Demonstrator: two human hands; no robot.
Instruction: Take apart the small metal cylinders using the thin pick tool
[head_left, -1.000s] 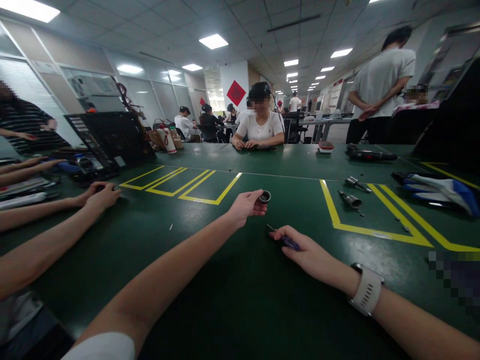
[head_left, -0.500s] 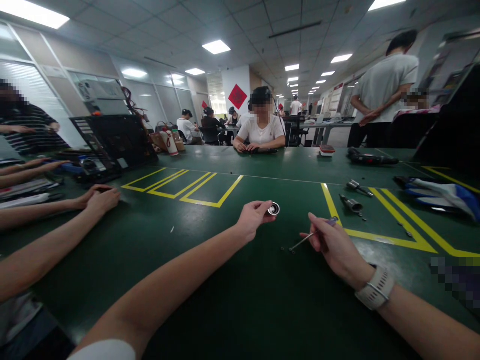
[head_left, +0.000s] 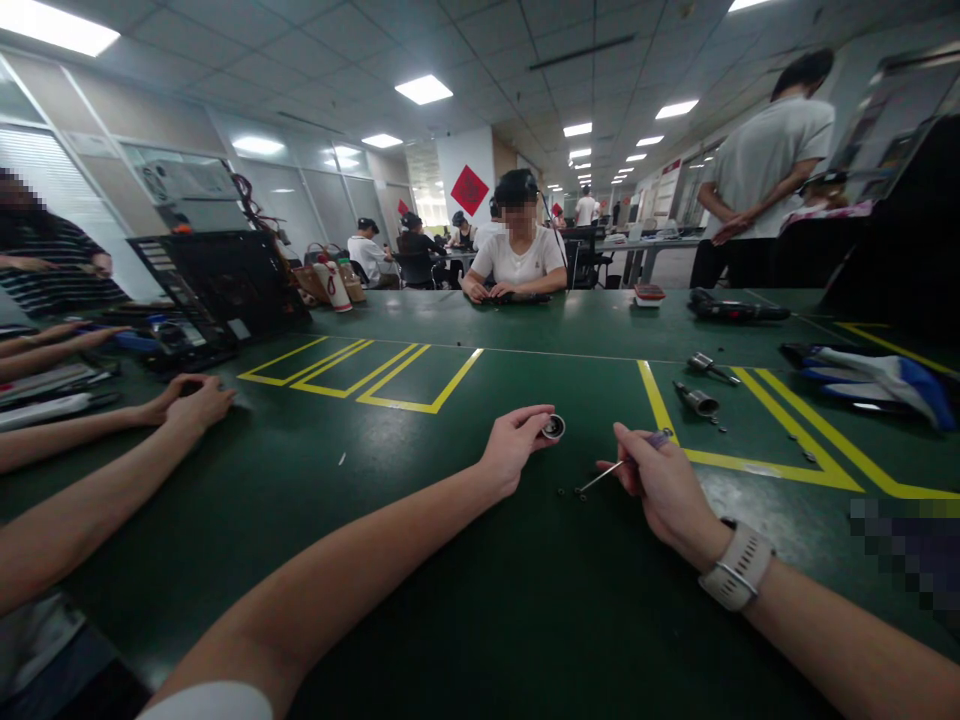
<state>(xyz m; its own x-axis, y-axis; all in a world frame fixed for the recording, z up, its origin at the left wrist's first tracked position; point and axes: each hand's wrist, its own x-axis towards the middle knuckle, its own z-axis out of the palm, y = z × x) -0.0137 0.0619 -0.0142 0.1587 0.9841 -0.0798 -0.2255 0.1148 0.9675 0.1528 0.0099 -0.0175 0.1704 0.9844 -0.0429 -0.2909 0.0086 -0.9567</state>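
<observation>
Between thumb and fingers, my left hand (head_left: 514,448) grips a round metal ring-shaped part (head_left: 553,427), its hollow side turned partly toward me. My right hand (head_left: 664,485) holds a screwdriver (head_left: 604,477) with a purplish handle and a thin shaft slanting down to the left. The screwdriver's tip is at several tiny dark parts (head_left: 582,496) on the green table (head_left: 450,600). Whether the tip touches one of them I cannot tell. A pale watch sits on my right wrist.
Right of my hands, inside yellow tape, lie a metal cylindrical part (head_left: 696,400), another metal piece with a shaft (head_left: 711,368) and small bits (head_left: 808,456). Blue-white gloves (head_left: 877,380) and a black power tool (head_left: 739,306) lie beyond. A co-worker's hands (head_left: 199,400) rest at left; another person sits opposite.
The metal ring-shaped part in my left hand has tilted slightly and shifted a little right and down. The screwdriver's tip stays by the tiny parts. The whole view has shifted slightly.
</observation>
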